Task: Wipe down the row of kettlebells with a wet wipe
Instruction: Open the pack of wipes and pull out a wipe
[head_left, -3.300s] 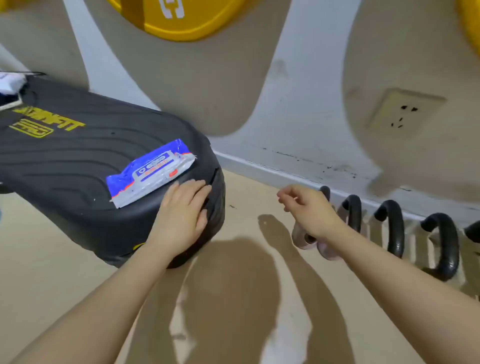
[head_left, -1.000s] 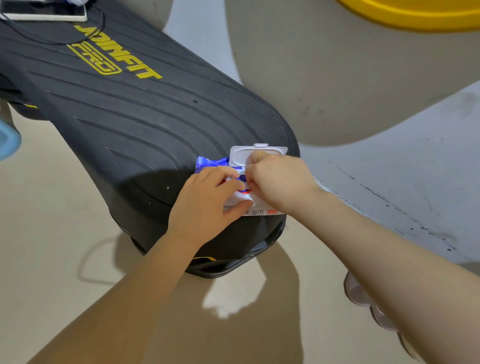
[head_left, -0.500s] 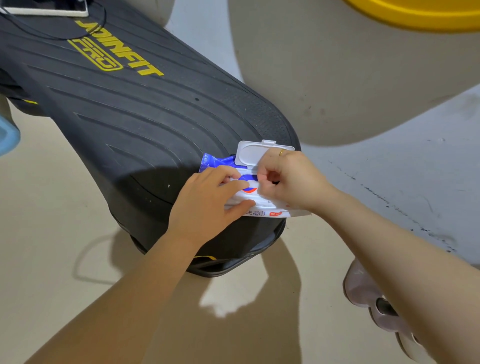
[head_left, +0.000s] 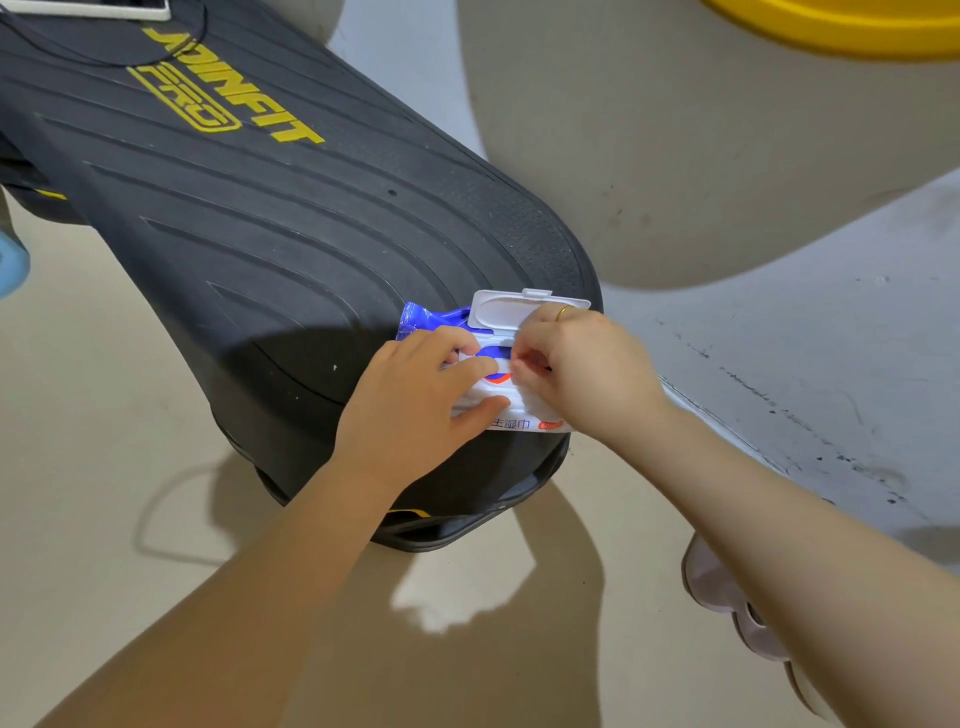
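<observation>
Head view showed my left hand (head_left: 415, 400) pressed flat on the wipe pack (head_left: 511, 410), fingers spread and closed on nothing, simply pinning it to the black step platform (head_left: 260, 218). The pack sat at the platform's rounded near end, close to its edge, with the white flip lid (head_left: 519, 307) standing open behind my knuckles. My right hand (head_left: 576, 374) was over the opening with thumb and forefinger drawn together in a pinch; I could not tell whether that grip had a wipe in it yet, since the fingertips hid the slot.

As I judged it, the step was drawing one wipe out, and no kettlebell had been wiped. To do it well I would have kept the left palm bearing down near the opening so the pack did not lift, taken only the top sheet by a corner, and pulled up and slightly away from the lid in one steady draw so the next sheet stayed tucked in.

The kettlebells (head_left: 727, 592) lay at the lower right on the floor (head_left: 130, 415), mostly hidden under my right forearm; only pale rounded shapes showed beside the wall base. The pack being so near the platform's lip, a sideways tug could have slid it off. Open floor lay to the left and in front; the wall (head_left: 779, 364) closed in on the right.
</observation>
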